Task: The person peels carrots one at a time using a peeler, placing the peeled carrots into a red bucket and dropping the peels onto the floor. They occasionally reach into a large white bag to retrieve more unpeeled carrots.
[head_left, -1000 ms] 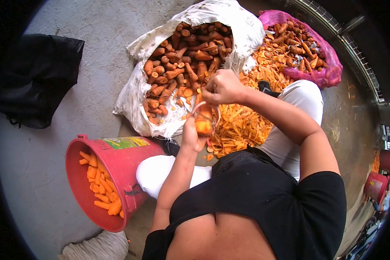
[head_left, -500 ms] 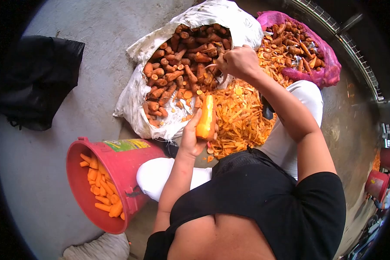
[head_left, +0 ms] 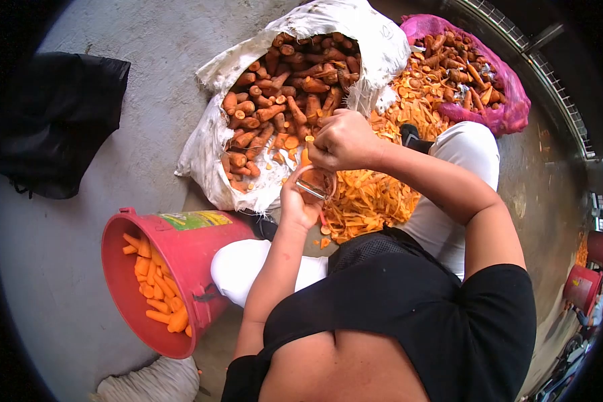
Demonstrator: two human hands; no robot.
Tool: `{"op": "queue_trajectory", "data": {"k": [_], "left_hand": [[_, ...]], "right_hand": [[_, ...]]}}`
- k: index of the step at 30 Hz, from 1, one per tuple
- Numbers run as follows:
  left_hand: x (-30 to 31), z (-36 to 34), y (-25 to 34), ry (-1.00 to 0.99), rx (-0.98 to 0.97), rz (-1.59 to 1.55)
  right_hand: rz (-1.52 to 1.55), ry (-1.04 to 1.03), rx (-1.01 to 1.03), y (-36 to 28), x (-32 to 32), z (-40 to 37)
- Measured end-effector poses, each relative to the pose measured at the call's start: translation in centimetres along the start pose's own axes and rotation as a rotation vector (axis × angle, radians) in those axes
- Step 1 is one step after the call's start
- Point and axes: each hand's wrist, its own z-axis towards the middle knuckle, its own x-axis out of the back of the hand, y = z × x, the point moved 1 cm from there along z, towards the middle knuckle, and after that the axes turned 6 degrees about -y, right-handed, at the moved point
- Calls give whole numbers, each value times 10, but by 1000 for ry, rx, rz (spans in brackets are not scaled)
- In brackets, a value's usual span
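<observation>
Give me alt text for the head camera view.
A person's right hand holds a peeler at a carrot in the left hand, beside heaped orange peelings. Ahead lies a white sack of unpeeled carrots; at left, a red bucket of peeled ones.

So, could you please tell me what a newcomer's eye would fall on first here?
Most likely on the big white woven sack in the upper middle, gaping open on reddish-brown carrots. Then on the bright orange heap of carrot peelings to its lower right. In the centre, the person's right grip holds a rounded peeler with a metal blade, and at lower left a red plastic bucket holds peeled orange carrots.
</observation>
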Motion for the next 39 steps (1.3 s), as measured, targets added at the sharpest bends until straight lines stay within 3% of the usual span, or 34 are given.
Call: {"op": "queue_trajectory", "data": {"k": [6,9,10,13,15,16,19,20,22,24,27,30,39], "left_hand": [[0,-3,-2,-42,-5,22],[14,1,-1,-252,-87,164],[12,-3,-2,-269,-24,175],[-1,-20,-3,-314,110,208],[-10,-26,-3,-331,113,220],[-10,-26,-3,-300,94,228],[-11,-19,1,-253,69,179],[-9,-16,3,-268,89,122],[-2,-8,8,-309,150,38],[6,-3,6,-278,77,40],[6,-2,3,-136,0,33],[1,-7,9,-47,72,-10],[-1,-12,6,-162,65,-10]], "right_hand": [[47,-15,-40,5,-7,-4],[88,-41,-166,20,-7,-5],[102,-54,-225,30,-5,-5],[-260,-306,-403,74,5,-2],[-311,-275,-500,97,6,-8],[-511,-236,-501,104,4,-8],[-330,-68,-431,81,14,-5],[-159,-153,-563,65,19,3],[-96,-136,-444,50,14,8],[87,-165,-340,29,15,8],[131,41,-61,6,10,5],[110,47,0,1,2,2],[107,11,23,3,-4,2]]}}
